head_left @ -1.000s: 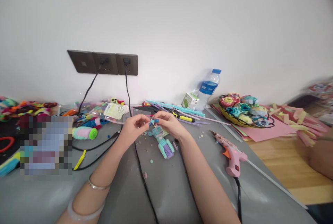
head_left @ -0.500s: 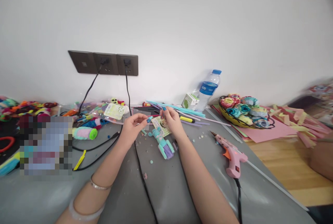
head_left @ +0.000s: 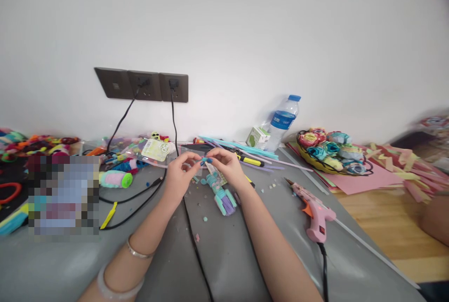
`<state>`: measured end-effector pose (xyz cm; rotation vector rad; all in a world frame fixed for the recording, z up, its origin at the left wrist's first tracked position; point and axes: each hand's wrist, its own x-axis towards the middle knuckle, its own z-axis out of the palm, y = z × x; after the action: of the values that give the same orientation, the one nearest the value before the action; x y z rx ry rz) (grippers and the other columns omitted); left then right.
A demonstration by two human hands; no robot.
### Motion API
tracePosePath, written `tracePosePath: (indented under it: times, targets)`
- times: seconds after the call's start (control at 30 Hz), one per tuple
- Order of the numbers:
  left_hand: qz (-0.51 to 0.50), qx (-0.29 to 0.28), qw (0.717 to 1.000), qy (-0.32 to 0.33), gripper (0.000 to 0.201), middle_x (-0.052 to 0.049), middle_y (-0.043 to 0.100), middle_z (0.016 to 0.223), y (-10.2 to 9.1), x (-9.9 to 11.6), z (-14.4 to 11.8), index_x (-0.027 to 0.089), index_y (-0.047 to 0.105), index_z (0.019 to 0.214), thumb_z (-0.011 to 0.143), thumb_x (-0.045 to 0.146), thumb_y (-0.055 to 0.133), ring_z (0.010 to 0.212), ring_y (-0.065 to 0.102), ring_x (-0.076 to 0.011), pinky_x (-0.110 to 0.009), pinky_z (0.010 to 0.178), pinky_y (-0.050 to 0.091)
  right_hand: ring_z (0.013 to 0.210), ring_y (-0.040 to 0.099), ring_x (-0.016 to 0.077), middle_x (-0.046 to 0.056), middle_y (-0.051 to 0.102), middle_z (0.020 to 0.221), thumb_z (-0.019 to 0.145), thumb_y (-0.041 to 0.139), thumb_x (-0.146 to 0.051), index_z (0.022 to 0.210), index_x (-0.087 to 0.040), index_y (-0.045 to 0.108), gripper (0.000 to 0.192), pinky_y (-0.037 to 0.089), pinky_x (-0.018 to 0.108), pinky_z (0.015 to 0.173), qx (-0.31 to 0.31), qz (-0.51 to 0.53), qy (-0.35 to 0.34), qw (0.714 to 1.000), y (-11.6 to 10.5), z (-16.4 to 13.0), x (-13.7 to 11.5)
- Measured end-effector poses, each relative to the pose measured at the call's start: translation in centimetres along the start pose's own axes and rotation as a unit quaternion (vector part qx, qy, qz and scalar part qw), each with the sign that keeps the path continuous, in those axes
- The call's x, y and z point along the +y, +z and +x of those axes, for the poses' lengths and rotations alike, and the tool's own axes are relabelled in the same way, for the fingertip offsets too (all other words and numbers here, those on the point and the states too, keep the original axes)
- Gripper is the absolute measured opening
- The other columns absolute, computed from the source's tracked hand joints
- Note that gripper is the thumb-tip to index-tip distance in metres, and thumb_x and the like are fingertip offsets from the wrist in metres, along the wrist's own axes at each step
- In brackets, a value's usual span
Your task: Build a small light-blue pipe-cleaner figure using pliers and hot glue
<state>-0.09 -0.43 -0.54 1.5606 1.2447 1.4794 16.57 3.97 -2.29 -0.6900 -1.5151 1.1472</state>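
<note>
Blue bead-like piece [head_left: 206, 160], tiny and rounded, sits pinched between the left hand [head_left: 179, 175] and right hand [head_left: 227, 167] fingertips, just above a fuzzy teal-and-lilac pipe-cleaner figure [head_left: 220, 193] lying on the grey worktop [head_left: 224, 255]. Piece's exact shape is indistinct, partly covered by fingers.

The clear plastic water bottle [head_left: 282, 121] with a blue cap carries a blue label with white markings, too small to read. The flat pale-green packet [head_left: 156, 149] lying in the craft clutter by the wall shows a large rounded print that looks like "50", though that reading is not sure. The small white-and-green carton [head_left: 257, 137] beside the bottle bears a green shape and no print that can be made out.
</note>
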Motion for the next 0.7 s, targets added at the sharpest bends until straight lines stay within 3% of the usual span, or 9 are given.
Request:
tracePosePath:
  times: [0.3,0.53,0.7]
  targets:
    - [0.015,-0.011,1.000,0.012,0.016,-0.004,0.074,0.084,0.0,0.5,-0.1,0.019,0.074,0.085,0.079,0.030,0.065,0.066,0.060,-0.0132,-0.021,0.054,0.045,0.073,0.059,0.0161,0.002,0.066,0.078,0.072,0.082,-0.050,0.078,-0.021,0.070,0.032,0.048,0.030,0.069,0.001,0.050,0.025,0.998,0.1,0.1,-0.5]
    - [0.008,-0.025,0.999,-0.023,0.017,-0.004,0.072,0.081,-0.1,0.1,-0.2,0.019,0.074,0.085,0.079,0.033,0.066,0.064,0.060,-0.0140,-0.021,0.051,0.045,0.077,0.060,0.0175,0.003,0.067,0.083,0.071,0.083,-0.050,0.080,-0.022,0.070,0.032,0.050,0.032,0.073,0.000,0.054,0.034,0.998,0.3,0.0,-1.1]
    - [0.007,-0.055,0.998,-0.008,0.018,-0.005,0.071,0.081,-0.3,0.4,0.0,0.018,0.074,0.084,0.079,0.034,0.066,0.064,0.059,-0.0138,-0.022,0.053,0.045,0.081,0.061,0.0170,0.003,0.067,0.084,0.075,0.082,-0.043,0.079,-0.022,0.073,0.024,0.049,0.031,0.076,-0.038,0.079,0.032,0.996,-0.2,0.0,-1.1]
